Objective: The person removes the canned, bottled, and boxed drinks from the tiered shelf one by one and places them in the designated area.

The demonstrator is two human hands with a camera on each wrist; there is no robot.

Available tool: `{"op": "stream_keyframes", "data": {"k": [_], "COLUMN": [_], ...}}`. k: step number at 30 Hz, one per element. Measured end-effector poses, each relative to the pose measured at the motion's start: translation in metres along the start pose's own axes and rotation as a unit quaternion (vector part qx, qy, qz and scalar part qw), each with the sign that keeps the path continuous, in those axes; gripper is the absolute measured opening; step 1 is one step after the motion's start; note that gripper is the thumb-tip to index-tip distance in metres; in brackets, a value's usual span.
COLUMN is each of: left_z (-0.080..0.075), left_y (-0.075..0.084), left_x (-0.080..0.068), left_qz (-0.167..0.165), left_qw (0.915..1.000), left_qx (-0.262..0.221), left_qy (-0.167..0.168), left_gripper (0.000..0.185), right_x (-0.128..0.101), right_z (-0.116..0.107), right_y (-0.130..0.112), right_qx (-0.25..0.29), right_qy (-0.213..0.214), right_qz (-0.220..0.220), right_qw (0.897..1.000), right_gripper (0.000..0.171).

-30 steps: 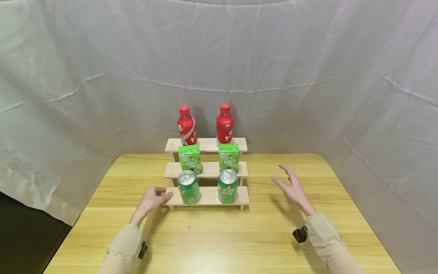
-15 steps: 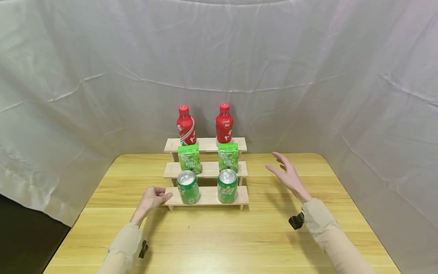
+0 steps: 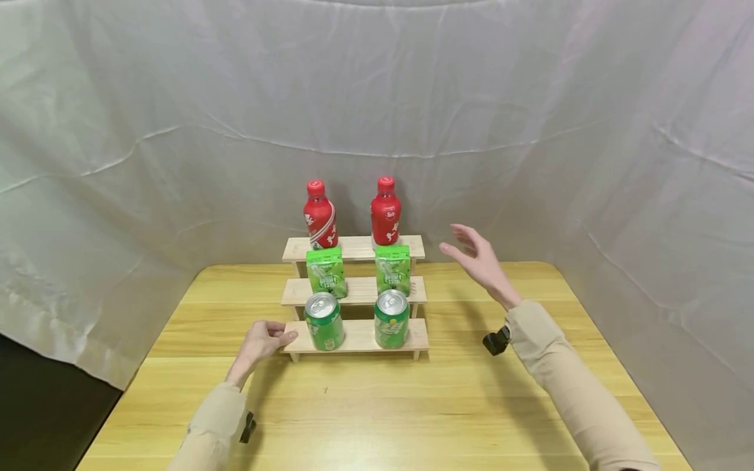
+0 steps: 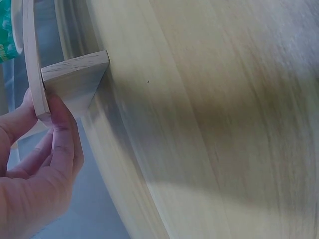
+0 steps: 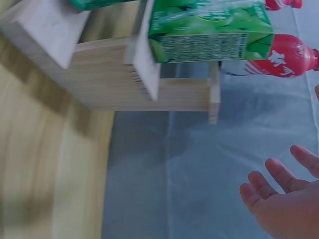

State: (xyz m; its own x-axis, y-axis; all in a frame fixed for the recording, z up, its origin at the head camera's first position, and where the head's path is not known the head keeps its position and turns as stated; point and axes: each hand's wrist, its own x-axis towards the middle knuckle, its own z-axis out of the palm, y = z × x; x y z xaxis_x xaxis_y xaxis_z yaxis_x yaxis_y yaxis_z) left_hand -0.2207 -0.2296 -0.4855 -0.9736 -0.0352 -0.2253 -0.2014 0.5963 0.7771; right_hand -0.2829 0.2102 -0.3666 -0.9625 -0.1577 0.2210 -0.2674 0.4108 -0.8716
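A three-tier wooden display stand (image 3: 359, 335) stands on the table. My left hand (image 3: 260, 343) pinches the left end of its lowest shelf; in the left wrist view the thumb lies on top of the board (image 4: 33, 64) and the fingers are underneath. My right hand (image 3: 476, 261) is in the air right of the stand, fingers spread and holding nothing, nearest the right red bottle (image 3: 385, 214). Another red bottle (image 3: 320, 219) shares the top shelf. Two green drink cartons, left (image 3: 326, 273) and right (image 3: 393, 271), stand on the middle shelf. Below are two green cans, left (image 3: 324, 324) and right (image 3: 391, 322).
The stand rests on a wooden table (image 3: 377, 412). Pale grey cloth (image 3: 471, 118) hangs behind the table and along both sides. A black area (image 3: 47, 405) shows at the lower left. Small black devices are strapped at both wrists.
My right hand has risen and moved forward and left, from beside the lower shelves toward the top shelf's height. The left hand keeps its grip on the lowest shelf.
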Motion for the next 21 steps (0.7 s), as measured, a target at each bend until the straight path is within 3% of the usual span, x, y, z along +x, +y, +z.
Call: {"op": "stream_keyframes", "data": {"k": [21], "left_z": [0.001], "left_y": [-0.003], "left_x": [0.001], "left_qz": [0.007], "left_qw": [0.9998], "left_qx": [-0.02], "left_qy": [-0.003], "left_gripper": [0.054], "right_x": [0.062], "right_z": [0.01], "right_y": [-0.051], "right_qx": [0.033], "right_qy": [-0.088], "right_qz": [-0.019], "right_qw": [0.995], "right_gripper": [0.062]}}
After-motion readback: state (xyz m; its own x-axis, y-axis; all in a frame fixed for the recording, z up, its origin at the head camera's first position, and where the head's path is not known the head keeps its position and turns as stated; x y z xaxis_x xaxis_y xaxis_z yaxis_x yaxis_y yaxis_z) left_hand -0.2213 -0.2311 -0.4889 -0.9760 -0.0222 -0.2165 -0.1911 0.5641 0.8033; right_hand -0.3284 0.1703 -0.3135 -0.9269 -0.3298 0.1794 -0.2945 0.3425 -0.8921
